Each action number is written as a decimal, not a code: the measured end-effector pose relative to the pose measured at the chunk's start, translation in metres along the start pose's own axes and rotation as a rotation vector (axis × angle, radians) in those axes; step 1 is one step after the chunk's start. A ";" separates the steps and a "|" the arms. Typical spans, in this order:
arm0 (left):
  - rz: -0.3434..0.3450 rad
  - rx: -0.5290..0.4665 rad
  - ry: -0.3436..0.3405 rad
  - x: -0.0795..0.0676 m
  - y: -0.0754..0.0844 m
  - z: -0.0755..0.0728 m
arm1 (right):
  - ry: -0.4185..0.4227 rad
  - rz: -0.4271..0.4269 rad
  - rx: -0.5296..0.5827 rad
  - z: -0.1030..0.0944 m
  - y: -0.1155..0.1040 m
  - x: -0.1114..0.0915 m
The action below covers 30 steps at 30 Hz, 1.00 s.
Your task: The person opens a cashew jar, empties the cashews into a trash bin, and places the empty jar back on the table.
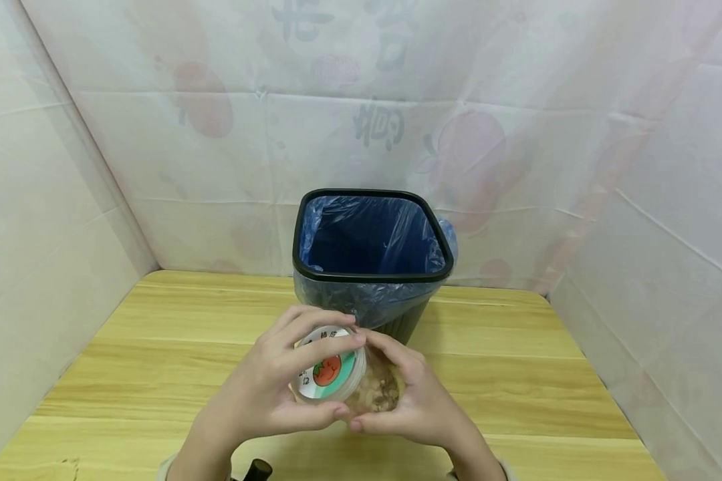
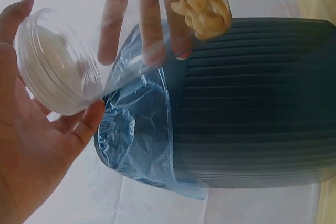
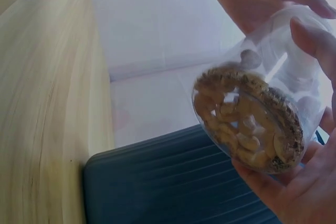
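Observation:
Above the table, both hands hold a clear plastic jar, tilted on its side. My left hand grips its round lid, which bears a label with a smiling orange fruit and a green band. The lid's clear ridged side shows in the left wrist view, right at the jar's mouth. My right hand curls round the jar's body, thumb on the near side. Cashews and dark brown bits lie toward the jar's bottom in the right wrist view. Both thumbs point toward each other in the head view.
Just beyond the hands stands a dark ribbed bin with a black rim and a blue plastic liner. A wooden table carries it. Printed cloth hangs behind. A dark object shows at the bottom edge.

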State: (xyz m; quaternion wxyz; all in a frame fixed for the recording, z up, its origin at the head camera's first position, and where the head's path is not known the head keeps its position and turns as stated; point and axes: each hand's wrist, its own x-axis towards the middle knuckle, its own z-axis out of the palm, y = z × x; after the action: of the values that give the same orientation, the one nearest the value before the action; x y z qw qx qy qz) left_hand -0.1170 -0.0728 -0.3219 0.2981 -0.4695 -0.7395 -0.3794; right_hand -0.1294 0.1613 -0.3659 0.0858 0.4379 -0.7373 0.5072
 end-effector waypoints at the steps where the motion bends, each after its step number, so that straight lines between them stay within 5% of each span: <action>1: 0.011 -0.023 -0.004 0.000 0.000 0.000 | -0.009 -0.006 0.009 -0.001 0.001 0.000; 19: 0.047 -0.015 0.008 0.001 0.000 0.001 | -0.047 -0.059 0.071 -0.001 0.006 0.001; 30: 0.032 0.049 0.068 0.004 -0.001 0.003 | 0.031 -0.034 -0.073 0.002 -0.002 0.002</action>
State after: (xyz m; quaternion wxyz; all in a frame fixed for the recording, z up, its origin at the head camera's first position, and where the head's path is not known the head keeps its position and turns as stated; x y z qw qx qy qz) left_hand -0.1192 -0.0691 -0.3207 0.3404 -0.4605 -0.7306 -0.3719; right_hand -0.1282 0.1583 -0.3644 0.1216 0.4391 -0.7463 0.4852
